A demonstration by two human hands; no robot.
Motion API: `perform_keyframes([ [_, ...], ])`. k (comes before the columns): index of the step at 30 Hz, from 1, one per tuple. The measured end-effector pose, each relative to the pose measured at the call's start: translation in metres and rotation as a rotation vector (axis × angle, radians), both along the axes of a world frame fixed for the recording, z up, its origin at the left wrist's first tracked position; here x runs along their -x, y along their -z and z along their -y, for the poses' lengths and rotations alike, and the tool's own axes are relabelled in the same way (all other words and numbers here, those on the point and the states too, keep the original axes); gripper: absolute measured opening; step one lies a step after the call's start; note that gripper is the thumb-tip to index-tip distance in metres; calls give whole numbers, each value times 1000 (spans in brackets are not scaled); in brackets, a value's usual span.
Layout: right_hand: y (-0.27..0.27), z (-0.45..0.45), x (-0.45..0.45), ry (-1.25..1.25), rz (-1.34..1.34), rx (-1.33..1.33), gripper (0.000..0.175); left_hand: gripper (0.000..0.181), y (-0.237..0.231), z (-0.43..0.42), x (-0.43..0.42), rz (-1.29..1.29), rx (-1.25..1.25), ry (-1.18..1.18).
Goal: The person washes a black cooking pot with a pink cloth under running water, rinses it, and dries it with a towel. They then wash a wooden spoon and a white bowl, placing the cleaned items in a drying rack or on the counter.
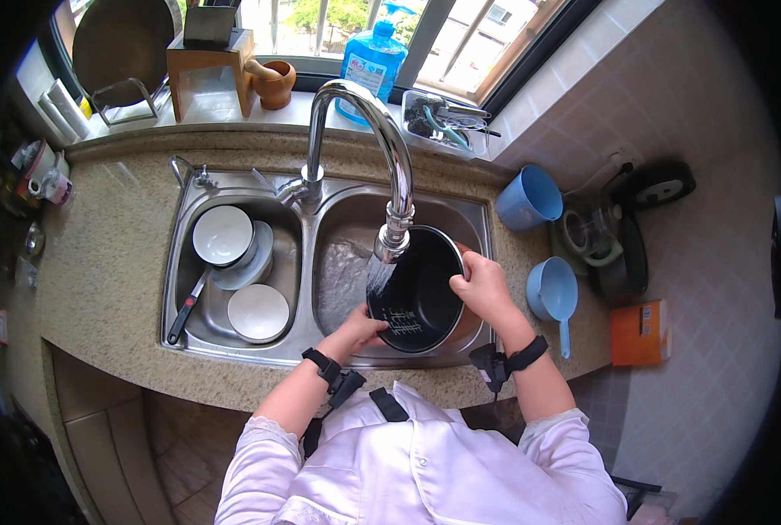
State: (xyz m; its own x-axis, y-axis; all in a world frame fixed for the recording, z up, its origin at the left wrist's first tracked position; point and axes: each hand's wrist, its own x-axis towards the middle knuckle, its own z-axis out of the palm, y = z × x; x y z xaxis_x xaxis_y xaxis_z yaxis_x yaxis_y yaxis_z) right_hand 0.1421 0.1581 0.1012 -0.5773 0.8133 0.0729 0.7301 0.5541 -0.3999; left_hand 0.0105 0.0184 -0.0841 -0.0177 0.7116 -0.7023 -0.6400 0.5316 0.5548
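Water runs from the chrome faucet (392,230) into a dark rice cooker inner pot (423,295), which is tilted in the right sink basin (344,262). My right hand (486,285) grips the pot's right rim. On its lower left side my left hand (357,329) holds the pot, with the thumb at the rim. White measuring marks show on the pot's inner wall. Water also lies on the basin floor. In the left basin (200,328) are a stack of bowls (223,235), another white bowl (258,313) and a black-handled knife (185,315).
Right of the sink stand a blue plastic container (529,198), a blue ladle (552,289) and an orange box (640,333). On the windowsill behind are a blue pump bottle (372,69), a wooden mortar (275,85) and a clear tray of scrubbers and utensils (443,125).
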Motion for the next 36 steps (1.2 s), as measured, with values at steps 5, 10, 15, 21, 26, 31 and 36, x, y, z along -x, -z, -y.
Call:
perform_keyframes([
  [5,73,-26,-51,294,-452,581,18,20,-68,13,38,-422,-122,-167],
  [10,87,0,-42,453,-492,1014,29,11,-97,24,58,-961,-287,-84],
  [15,86,12,-30,301,-452,1143,24,14,-125,40,71,-671,-243,-212],
  [21,68,-7,-41,214,-344,828,22,14,-112,50,59,-467,-111,-102],
  [26,50,-20,-48,57,-244,513,31,6,-91,49,44,-256,-90,-90],
  [31,6,-8,-29,-49,-267,526,39,12,-90,51,43,-7,62,-123],
  [36,37,-31,-37,-19,-347,616,43,15,-102,43,21,127,86,-158],
])
